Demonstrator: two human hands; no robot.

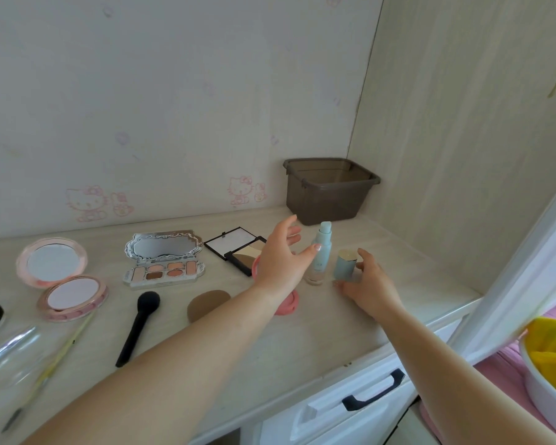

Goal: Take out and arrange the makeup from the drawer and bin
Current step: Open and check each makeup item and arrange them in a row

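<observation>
Both hands are over the right end of the counter (302,342) now, working the pump bottle (318,255) and its pale blue cap (346,264), which stand upright just beside each other in front of the dark bin (328,191). The left hand (281,261) is spread wide, fingers fanned, thumb tip touching the bottle's side; it holds nothing. The right hand (371,284) is relaxed and loosely open, fingertips just at the cap, not gripping it as far as I can see.

The step looks like setting these two in line with the rest. The bottle is tall and narrow, so it's best steadied low down, not nudged at the nozzle. The cap can slide along the counter.

To the left lie the open black compact (235,248), the eyeshadow palette (164,258), the pink compact (61,277), a black brush (138,326) and a brown sponge (207,305).

There's a small mark on the bottle, but it's too small to read, and Hello Kitty figures show on the wallpaper (241,191).
</observation>
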